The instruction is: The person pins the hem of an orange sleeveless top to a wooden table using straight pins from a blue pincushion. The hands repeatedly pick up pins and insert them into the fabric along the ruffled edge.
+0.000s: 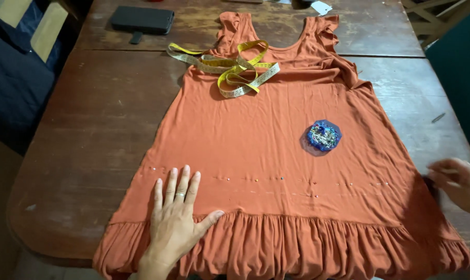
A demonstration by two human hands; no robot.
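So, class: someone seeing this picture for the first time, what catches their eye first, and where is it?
The orange dress spread flat across the wooden table, ruffled hem nearest the camera. A yellow tape measure lies coiled near its neckline, and a blue pincushion sits right of centre. The left hand presses flat above the ruffle.

Yellow tape measure (pixel 229 66) lies coiled near the desk's (pixel 89 129) far middle. Blue pincushion (pixel 323 136) sits toward the right edge. Black case (pixel 142 19) rests at the far left corner; white tag (pixel 321 7) at the far edge.
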